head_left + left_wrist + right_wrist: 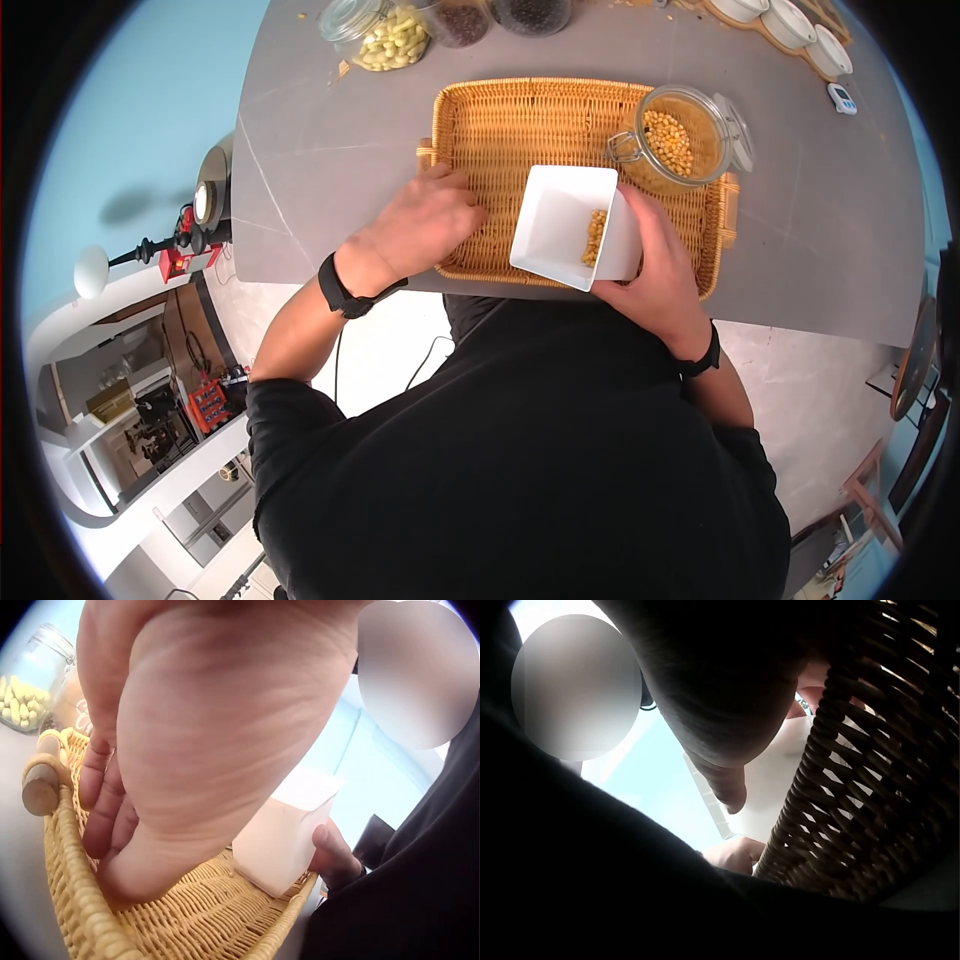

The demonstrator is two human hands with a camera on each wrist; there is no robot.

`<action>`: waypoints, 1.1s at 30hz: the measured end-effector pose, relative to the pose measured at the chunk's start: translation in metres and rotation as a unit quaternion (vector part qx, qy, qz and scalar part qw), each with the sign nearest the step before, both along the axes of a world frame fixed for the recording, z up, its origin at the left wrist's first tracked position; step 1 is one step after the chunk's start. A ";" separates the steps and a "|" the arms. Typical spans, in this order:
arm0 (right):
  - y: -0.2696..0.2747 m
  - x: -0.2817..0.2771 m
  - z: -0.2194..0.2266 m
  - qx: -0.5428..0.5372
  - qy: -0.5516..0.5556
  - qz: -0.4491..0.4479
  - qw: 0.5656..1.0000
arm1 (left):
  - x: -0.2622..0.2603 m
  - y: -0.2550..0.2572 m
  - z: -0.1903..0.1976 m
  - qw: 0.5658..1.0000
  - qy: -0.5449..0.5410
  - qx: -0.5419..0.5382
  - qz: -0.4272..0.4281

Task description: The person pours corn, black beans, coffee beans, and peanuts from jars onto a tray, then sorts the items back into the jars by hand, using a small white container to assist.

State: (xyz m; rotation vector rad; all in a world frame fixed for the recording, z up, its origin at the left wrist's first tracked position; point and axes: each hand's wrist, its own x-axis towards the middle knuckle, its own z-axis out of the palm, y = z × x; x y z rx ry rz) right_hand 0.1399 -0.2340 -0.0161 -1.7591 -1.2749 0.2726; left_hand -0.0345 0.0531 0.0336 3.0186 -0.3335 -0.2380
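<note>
My right hand (660, 265) grips a white square-mouthed container (548, 222), thumb and fingers on its sides, tilted above the basket's near side. Some yellow corn kernels (595, 238) lie inside it against one wall. My left hand (428, 222) reaches down into the left end of the wicker basket (540, 90), its fingers (105, 817) bent downward with the thumb close to them. The thumb side hides its fingertips, so I cannot tell whether they pinch anything. At the basket's right end, a glass clip-top jar (705, 125) with corn kernels stands with its lid (738, 135) swung open.
Along the table's far edge stand a glass jar of pale yellow-green pieces (392, 40) and two jars with dark contents. White dishes (788, 22) on a wooden tray and a small white timer (842, 98) are at the far right. Basket handles (730, 210) jut out at both ends.
</note>
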 end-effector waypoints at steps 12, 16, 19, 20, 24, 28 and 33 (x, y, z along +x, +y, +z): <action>0.000 -0.001 -0.002 -0.004 -0.010 -0.005 1.000 | -0.008 -0.019 -0.008 0.989 0.024 0.128 -0.075; 0.000 -0.001 -0.002 -0.006 -0.006 -0.005 1.000 | -0.009 -0.013 -0.015 0.995 -0.011 0.075 -0.065; -0.001 -0.001 -0.002 -0.006 0.002 -0.003 1.000 | 0.002 -0.004 0.004 0.999 -0.042 -0.002 -0.032; -0.001 -0.001 -0.001 -0.006 0.006 -0.005 1.000 | 0.009 -0.003 0.020 0.998 -0.050 -0.034 -0.017; 0.001 -0.001 -0.003 -0.009 0.013 -0.001 1.000 | 0.036 -0.019 0.065 0.984 -0.088 -0.154 -0.031; 0.000 -0.001 -0.001 -0.016 0.022 -0.007 1.000 | 0.061 -0.036 0.054 0.972 -0.074 -0.200 -0.100; -0.002 0.000 -0.001 -0.008 0.024 -0.009 1.000 | 0.047 -0.001 0.053 0.976 -0.095 -0.196 0.008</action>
